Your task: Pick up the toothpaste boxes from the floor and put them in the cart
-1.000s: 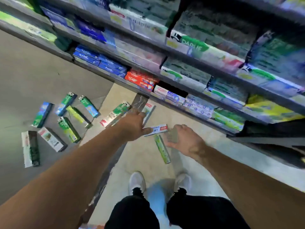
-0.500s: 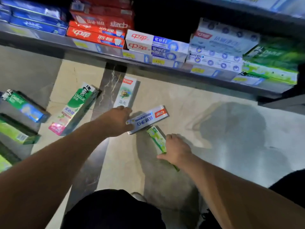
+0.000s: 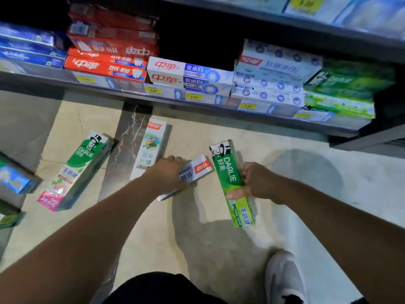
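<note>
Where half a second ago the green box (image 3: pixel 231 183) lay flat under the right hand (image 3: pixel 255 183), that hand now grips its middle and tilts it off the floor (image 3: pixel 295 172). The left hand (image 3: pixel 168 174) curls round a white and red box (image 3: pixel 197 170) lying on the tiles. No cart is visible, so both boxes await carrying.

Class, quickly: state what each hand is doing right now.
Left hand: grips the white-and-red cardboard toothpaste box.
Right hand: holds the green Darlie cardboard toothpaste box.
</note>
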Available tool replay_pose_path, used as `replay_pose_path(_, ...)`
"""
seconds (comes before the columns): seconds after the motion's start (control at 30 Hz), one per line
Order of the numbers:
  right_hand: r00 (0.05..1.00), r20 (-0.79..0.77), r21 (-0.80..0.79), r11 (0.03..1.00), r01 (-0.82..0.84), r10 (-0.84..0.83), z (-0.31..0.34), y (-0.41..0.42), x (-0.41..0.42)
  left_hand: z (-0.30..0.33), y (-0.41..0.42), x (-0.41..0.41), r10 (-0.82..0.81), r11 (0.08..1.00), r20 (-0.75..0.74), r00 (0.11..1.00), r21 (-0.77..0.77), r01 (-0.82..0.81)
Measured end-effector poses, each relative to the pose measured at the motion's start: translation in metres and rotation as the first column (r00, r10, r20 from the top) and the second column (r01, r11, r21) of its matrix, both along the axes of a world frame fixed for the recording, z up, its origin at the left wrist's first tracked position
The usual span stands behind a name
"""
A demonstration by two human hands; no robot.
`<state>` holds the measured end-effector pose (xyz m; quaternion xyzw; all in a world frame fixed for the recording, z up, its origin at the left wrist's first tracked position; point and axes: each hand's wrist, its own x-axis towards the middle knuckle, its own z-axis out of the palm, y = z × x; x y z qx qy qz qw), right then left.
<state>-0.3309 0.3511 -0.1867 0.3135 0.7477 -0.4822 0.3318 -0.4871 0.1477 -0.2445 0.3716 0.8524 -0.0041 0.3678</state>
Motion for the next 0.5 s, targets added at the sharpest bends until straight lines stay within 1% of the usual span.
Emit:
replay_pose_path(0.07, 0.994, -0.030, -0.043, 0.994, 0.104, -0.106, 0.017, 0.015, -0.003, -0.012, 0.008, 0.010, -0.040, 0.999, -0.042, 0.998, -0.039, 0.038)
replay_pose_path(0.13, 0.988, -0.039, -0.048, 0.988, 0.149, -0.151, 0.024, 0.024, -0.002, -0.022, 0.014, 0.017, -0.087, 0.992, -0.097, 0.991, -0.099, 0.078)
replay_pose_path(0.2, 0.989, -0.037, -0.029, 0.989, 0.144, -0.145, 0.028, 0.030, 0.000, -0.026, 0.020, 0.021, -0.104, 0.988, -0.185, 0.977, -0.129, 0.081)
replay_pose_path(0.27, 0.995, -0.024, -0.016, 0.995, 0.101, -0.101, 0.031, 0.032, 0.002, -0.029, 0.024, 0.024, -0.074, 0.991, -0.218, 0.973, -0.124, 0.047)
replay_pose_path(0.3, 0.996, -0.017, -0.018, 0.996, 0.082, -0.083, 0.031, 0.033, 0.003, -0.029, 0.025, 0.023, -0.018, 0.994, -0.191, 0.981, -0.110, -0.003)
replay_pose_path(0.33, 0.997, -0.016, -0.021, 0.997, 0.071, -0.071, 0.032, 0.033, 0.002, -0.025, 0.025, 0.021, 0.076, 0.993, -0.131, 0.988, -0.079, -0.087)
replay_pose_path(0.37, 0.998, -0.019, -0.019, 0.998, 0.063, -0.064, 0.033, 0.033, 0.000, -0.019, 0.024, 0.017, 0.195, 0.979, -0.039, 0.980, -0.052, -0.197)
replay_pose_path(0.4, 0.998, -0.025, -0.010, 0.998, 0.066, -0.066, 0.035, 0.033, -0.003, -0.007, 0.022, 0.013, 0.312, 0.950, 0.066, 0.948, -0.023, -0.311)
replay_pose_path(0.43, 0.997, -0.033, 0.004, 0.997, 0.074, -0.074, 0.039, 0.034, -0.006, 0.008, 0.019, 0.008, 0.410, 0.909, 0.172, 0.896, 0.002, -0.417)
replay_pose_path(0.5, 0.996, -0.060, 0.008, 0.998, 0.065, -0.065, 0.058, 0.031, -0.014, 0.049, 0.009, 0.000, 0.543, 0.796, 0.367, 0.755, 0.061, -0.602)
